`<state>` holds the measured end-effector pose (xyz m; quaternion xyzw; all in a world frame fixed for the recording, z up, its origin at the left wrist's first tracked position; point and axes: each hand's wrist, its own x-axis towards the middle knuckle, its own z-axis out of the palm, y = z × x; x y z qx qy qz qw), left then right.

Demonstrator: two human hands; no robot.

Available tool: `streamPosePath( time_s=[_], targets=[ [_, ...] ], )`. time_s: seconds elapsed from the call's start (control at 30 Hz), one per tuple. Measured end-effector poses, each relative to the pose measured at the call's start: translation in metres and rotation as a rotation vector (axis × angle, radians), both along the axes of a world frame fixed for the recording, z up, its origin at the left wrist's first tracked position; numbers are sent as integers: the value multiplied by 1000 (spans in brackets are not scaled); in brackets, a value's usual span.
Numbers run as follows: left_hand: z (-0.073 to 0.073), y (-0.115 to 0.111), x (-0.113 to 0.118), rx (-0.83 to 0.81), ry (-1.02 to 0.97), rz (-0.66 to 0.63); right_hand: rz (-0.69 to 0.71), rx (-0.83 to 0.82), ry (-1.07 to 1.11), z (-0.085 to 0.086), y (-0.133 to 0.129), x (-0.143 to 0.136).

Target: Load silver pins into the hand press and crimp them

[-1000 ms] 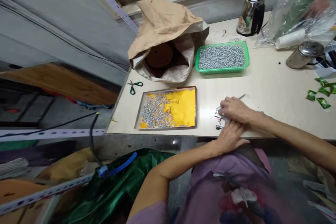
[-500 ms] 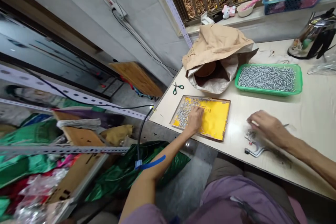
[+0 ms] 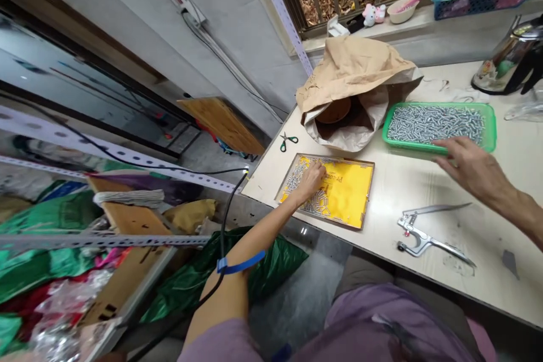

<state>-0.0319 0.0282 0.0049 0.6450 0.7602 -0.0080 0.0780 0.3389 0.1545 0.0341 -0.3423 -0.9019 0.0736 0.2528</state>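
Observation:
My left hand [image 3: 313,176] is over a shallow tray [image 3: 368,192] with a yellow sheet [image 3: 345,203] at its bottom. Its fingers are curled down among small silvery metal pins [image 3: 316,202]; what they pinch, if anything, is hidden. Over the near right edge of a green plastic tub [image 3: 490,130], my right hand [image 3: 469,167] has its fingers stretched out and slightly apart, with nothing visible in them. The tub is filled with many similar metal pins [image 3: 436,121]. Below the right hand, silver hand pliers [image 3: 424,240] lie on the table.
Behind the tray, a brown paper sack [image 3: 352,68] gapes toward me. Green-handled scissors [image 3: 288,140] lie by the table's left edge. A kettle [image 3: 504,62] stands at the back right. A black cord [image 3: 224,226] runs past my left arm, which wears a blue strap [image 3: 246,263].
My right hand has moved from above the pliers up to the green tub, uncovering the pliers. The left hand has shifted slightly in the tray, and pins now lie nearer its front edge.

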Motion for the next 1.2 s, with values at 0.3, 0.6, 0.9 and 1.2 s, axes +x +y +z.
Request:
streamPosePath(
  time_s=[0.3, 0.6, 0.9, 1.2],
  targets=[
    [10, -27, 116, -226, -990, 281, 22, -310, -226, -47, -136, 39],
    [-13, -41, 195, -545, -1060, 430, -84, -224, -302, -56, -159, 43],
    [-14, -39, 202, -625, -1022, 533, -121, -205, -274, -63, -163, 42],
    [-14, -34, 201, -678, -945, 473, -134, -212, -276, -65, -163, 41]
  ],
)
